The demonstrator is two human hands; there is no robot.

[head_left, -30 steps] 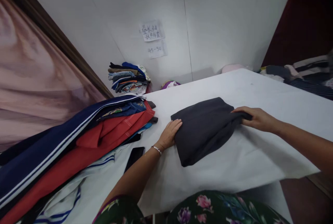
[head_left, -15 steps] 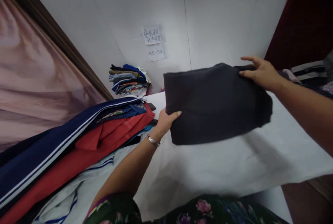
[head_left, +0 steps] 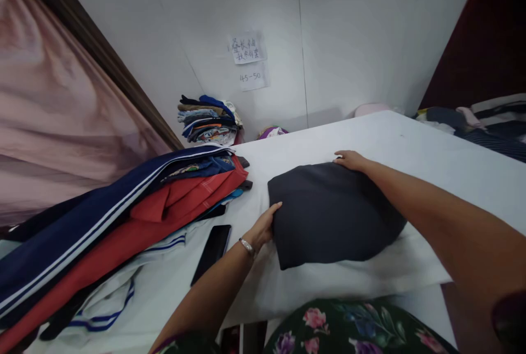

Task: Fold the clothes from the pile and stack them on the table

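Observation:
A folded dark grey garment [head_left: 329, 214] lies low over the white-covered table, its near edge hanging close to the front. My left hand [head_left: 265, 225] pinches its left edge, thumb on top and the other fingers hidden beneath. At the far edge, my right hand [head_left: 351, 160] has hold of the cloth between thumb and fingers, most of which are out of sight. Which kind of garment this is, the folds do not show. A black phone [head_left: 211, 252] rests on the table beside my left forearm.
To the left lies a pile of unfolded clothes, with navy striped trousers [head_left: 102, 200] over a red garment [head_left: 176, 200]. A stack of folded clothes [head_left: 211, 121] stands by the wall. More clothes [head_left: 493, 124] lie at the far right of the white table [head_left: 431, 173].
Both hands have brought the dark grey garment down from the air toward the table and closer to me. The phone has come into view as my left arm shifted.

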